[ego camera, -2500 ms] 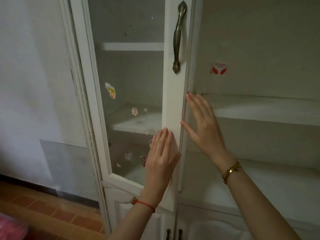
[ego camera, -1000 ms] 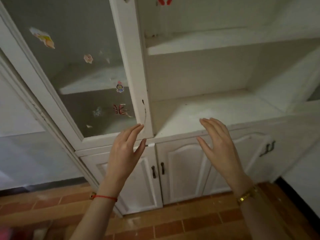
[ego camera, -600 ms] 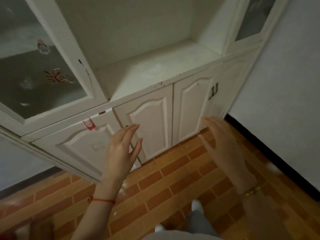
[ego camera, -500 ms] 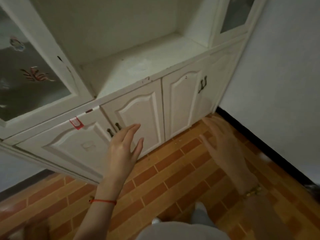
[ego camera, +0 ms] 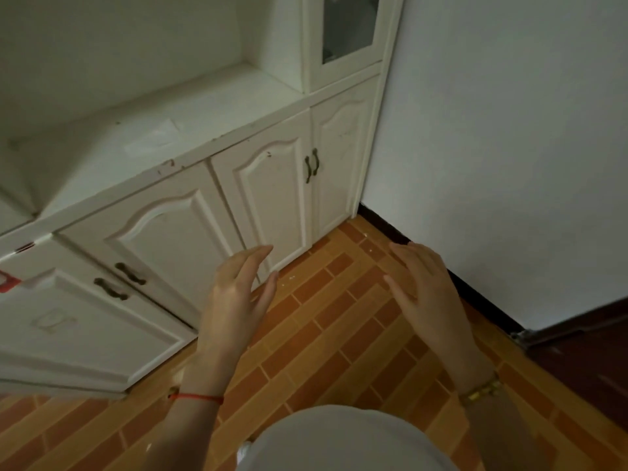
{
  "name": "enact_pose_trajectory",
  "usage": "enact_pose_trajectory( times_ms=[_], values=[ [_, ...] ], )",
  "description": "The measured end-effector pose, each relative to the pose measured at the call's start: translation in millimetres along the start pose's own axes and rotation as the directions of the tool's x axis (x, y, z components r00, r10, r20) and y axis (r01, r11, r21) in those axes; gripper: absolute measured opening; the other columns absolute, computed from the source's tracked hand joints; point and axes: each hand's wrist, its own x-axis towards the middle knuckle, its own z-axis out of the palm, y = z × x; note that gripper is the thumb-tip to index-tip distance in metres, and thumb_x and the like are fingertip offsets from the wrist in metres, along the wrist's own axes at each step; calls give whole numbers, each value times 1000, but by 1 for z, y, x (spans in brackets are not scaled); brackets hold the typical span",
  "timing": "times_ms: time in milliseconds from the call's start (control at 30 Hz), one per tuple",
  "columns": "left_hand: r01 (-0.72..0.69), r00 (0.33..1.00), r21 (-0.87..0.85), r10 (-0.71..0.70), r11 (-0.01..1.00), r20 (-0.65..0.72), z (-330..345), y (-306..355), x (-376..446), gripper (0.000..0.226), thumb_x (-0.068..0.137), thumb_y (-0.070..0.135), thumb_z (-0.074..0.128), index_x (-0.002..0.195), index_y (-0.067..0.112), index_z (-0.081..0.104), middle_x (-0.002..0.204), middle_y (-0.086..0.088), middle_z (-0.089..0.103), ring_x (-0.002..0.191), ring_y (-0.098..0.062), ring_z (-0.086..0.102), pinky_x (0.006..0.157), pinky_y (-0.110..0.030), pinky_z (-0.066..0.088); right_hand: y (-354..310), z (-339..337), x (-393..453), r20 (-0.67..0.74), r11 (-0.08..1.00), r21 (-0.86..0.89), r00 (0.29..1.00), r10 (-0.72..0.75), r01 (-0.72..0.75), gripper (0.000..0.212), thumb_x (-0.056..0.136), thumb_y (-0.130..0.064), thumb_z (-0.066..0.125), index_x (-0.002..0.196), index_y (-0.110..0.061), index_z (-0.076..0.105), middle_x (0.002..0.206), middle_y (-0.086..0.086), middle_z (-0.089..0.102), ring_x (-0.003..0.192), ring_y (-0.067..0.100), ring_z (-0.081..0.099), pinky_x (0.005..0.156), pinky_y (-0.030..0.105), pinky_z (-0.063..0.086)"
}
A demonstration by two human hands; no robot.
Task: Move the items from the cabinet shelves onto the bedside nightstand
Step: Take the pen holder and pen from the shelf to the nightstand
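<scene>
White wooden cabinet [ego camera: 190, 212], against the left wall: open shelf recess above, row of arched-panel doors below.
Open white shelf surface [ego camera: 146, 137]: bare paint, chipped along the front edge, faint pale rectangular patch near the middle; holds nothing visible. Task items and bedside nightstand: out of frame, location cannot be told.
Red-and-white sticker [ego camera: 6, 282], far left edge of the lower cabinet: cut off by the frame, print unreadable.
Pair of dark metal bar handles [ego camera: 119, 279] on the two left lower doors; doors closed, contents hidden.
Left hand [ego camera: 234, 300], red string bracelet [ego camera: 197, 398] at the wrist: raised over the floor in front of the doors, fingers loosely spread, released, holding nothing.
Second pair of dark curved handles [ego camera: 312, 164] on the right lower doors; closed, interior hidden.
Narrow glass-paned upper door [ego camera: 348, 25]: top cut off, contents behind the glass too dim to make out.
Orange-brown brick-pattern tiled floor [ego camera: 326, 321].
Right hand [ego camera: 426, 290], gold chain bracelet [ego camera: 481, 390]: blurred, fingers relaxed and spread, grasping nothing.
Grey rounded fabric shape [ego camera: 343, 440], bottom edge: partly cut off.
Dark reddish-brown wooden door [ego camera: 584, 355], lower right: only a corner visible.
</scene>
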Motion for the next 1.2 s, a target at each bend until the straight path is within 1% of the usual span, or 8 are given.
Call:
enact_pose_trajectory(
  times_ms=[67, 200, 367, 633, 733, 800, 967, 1200],
  values=[
    [8, 1000, -6, -8, 1000, -5, 13, 12, 14, 37, 94, 21, 64, 129, 10, 62, 121, -8, 66, 114, -25, 61, 99, -41, 51, 17, -6, 12, 6, 1000, -2, 1000, -4, 4, 49, 95, -31, 58, 141, -19, 46, 142, 1, 48, 134, 12, 35, 104, 26, 29],
    [21, 1000, 15, -21, 1000, -19, 32, 22, 41, 37, 94, 21, 64, 129, 9, 61, 120, -8, 67, 113, -25, 62, 98, -40, 51, 44, -9, 41, 7, 999, 31, 1000, -26, 26, 49, 96, -33, 56, 142, -23, 45, 141, -3, 46, 129, -4, 27, 102, 22, 28],
    [27, 999, 52, -26, 998, -23, 57, 12, 82, 38, 93, 21, 65, 129, 10, 62, 119, -8, 67, 111, -25, 63, 96, -42, 52, 71, 2, 94, 30, 997, 64, 999, -38, 36, 49, 96, -34, 56, 142, -22, 46, 141, -1, 48, 133, 9, 36, 104, 26, 30],
    [44, 996, 83, -38, 996, -75, 110, -22, 191, 36, 92, 18, 67, 127, 7, 63, 119, -11, 68, 110, -27, 64, 94, -42, 54, 102, 33, 222, -10, 991, 102, 996, -89, 90, 46, 95, -27, 59, 139, -14, 50, 136, 5, 53, 128, 7, 38, 105, 26, 32],
    [39, 995, 110, -28, 993, -97, 122, -36, 247, 37, 92, 18, 66, 127, 7, 63, 119, -11, 68, 111, -26, 64, 96, -41, 53, 108, 39, 283, -16, 987, 111, 993, -113, 114, 45, 95, -25, 60, 138, -16, 51, 136, 4, 51, 124, -6, 29, 104, 9, 23],
    [42, 992, 120, -28, 992, -122, 128, -45, 284, 37, 92, 18, 66, 127, 7, 63, 120, -12, 68, 111, -27, 64, 96, -44, 53, 111, 41, 325, -35, 983, 105, 988, -148, 151, 44, 94, -21, 61, 136, -13, 53, 134, 6, 53, 123, -5, 30, 102, -2, 16],
    [52, 979, 140, -23, 989, -201, 135, -57, 366, 37, 93, 19, 65, 128, 9, 62, 121, -8, 67, 112, -24, 62, 98, -39, 51, 112, 46, 417, -57, 971, 105, 977, -208, 213, 46, 92, -19, 64, 136, -12, 53, 133, 7, 55, 127, 14, 42, 106, 12, 23],
    [81, 960, 165, -33, 983, -277, 144, -57, 446, 38, 94, 21, 64, 131, 11, 61, 124, -7, 67, 116, -23, 62, 100, -43, 51, 111, 46, 514, -34, 943, 106, 949, -315, 316, 46, 95, -22, 61, 139, -14, 49, 136, 5, 53, 128, 12, 41, 107, 19, 28]
  ],
)
